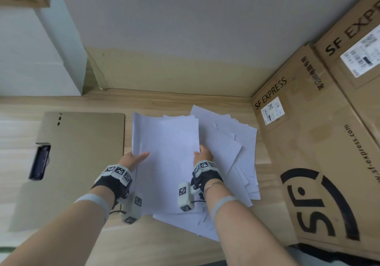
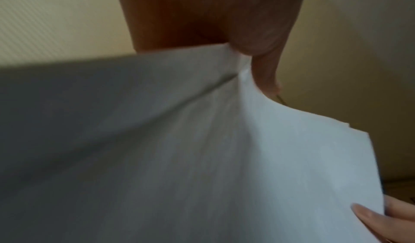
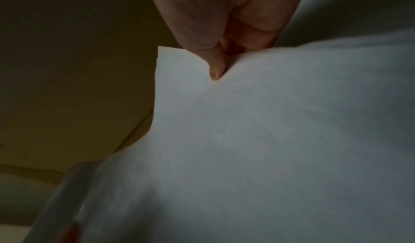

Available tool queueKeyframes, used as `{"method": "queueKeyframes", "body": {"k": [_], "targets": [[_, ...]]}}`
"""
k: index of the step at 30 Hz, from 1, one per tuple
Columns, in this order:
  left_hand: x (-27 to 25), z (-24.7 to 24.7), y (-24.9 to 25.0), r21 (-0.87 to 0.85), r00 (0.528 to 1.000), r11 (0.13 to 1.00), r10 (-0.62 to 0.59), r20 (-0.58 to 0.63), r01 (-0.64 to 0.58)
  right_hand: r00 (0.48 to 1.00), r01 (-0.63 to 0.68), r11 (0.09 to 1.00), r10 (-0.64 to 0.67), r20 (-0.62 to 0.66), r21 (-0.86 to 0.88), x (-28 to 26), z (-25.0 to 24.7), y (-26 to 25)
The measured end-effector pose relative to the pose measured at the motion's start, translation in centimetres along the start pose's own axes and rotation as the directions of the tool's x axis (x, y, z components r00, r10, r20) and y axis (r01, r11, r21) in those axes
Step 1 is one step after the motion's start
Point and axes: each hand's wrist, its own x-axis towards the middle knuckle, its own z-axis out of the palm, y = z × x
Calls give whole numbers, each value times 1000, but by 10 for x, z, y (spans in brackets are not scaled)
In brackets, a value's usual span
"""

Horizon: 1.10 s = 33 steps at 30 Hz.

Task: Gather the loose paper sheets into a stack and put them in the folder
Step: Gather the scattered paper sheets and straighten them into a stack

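Two hands on one bundle of white paper sheets [image 1: 166,142], lifted off the light wood tabletop [image 1: 168,243].
- Left hand [image 1: 134,159]: pinches bundle's left edge, thumb on top.
- Right hand [image 1: 203,154]: pinches right edge; thumb [image 3: 215,69] dents the paper in wrist view.
- Remaining loose white sheets [image 1: 242,142]: fanned untidily on table under and right of bundle, approx. against the brown SF Express cardboard carton [image 1: 308,142].
- Tan kraft-card folder w/ dark clip [image 1: 82,152]: flat, left of bundle, just beside it; open or closed cannot tell.

Step, by my reading: gathering, partly done. Next move calls for squaring bundle's edges, then collecting the fanned rest before anything goes to the folder.
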Motion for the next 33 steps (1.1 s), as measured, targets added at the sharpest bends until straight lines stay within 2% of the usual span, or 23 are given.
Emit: {"method": "queueKeyframes", "body": {"k": [3, 6, 8, 11, 13, 19, 21, 24, 26, 29, 33], "targets": [[4, 2, -1, 22, 999, 1000, 10, -34, -9, 1000, 3, 1000, -3, -23, 8, 2, 3, 0], [6, 0, -2, -38, 998, 999, -4, -62, 2, 984, -48, 997, 58, -169, 62, 6, -15, 12], [7, -6, -2, -68, 995, 998, -24, -99, 17, 944, -191, 977, 209, -255, 92, 5, -33, 26], [7, -15, -1, -108, 990, 994, -48, -136, 33, 858, -436, 897, 440, -267, 75, -4, -53, 45], [7, -17, -1, -120, 990, 992, -55, -128, 40, 832, -488, 868, 494, -251, 91, -6, -57, 54], [7, -14, -3, -120, 991, 991, -67, -116, 53, 857, -417, 860, 480, -187, 295, -2, -56, 57], [6, -12, -5, -112, 991, 992, -64, -116, 51, 885, -377, 870, 440, -155, 317, -3, -52, 59], [5, -8, -6, -126, 993, 991, -52, -109, 38, 938, -324, 904, 346, -31, 279, -6, -42, 63], [3, -7, -5, -136, 994, 990, -44, -102, 30, 956, -285, 937, 292, -7, 202, -10, -41, 62], [2, -10, -5, -156, 994, 987, -46, -103, 29, 977, -208, 976, 205, -61, -57, -13, -53, 50], [-1, -16, -4, -167, 990, 986, -43, -132, 21, 988, -152, 934, 155, -19, -324, -3, -75, 44]]}}
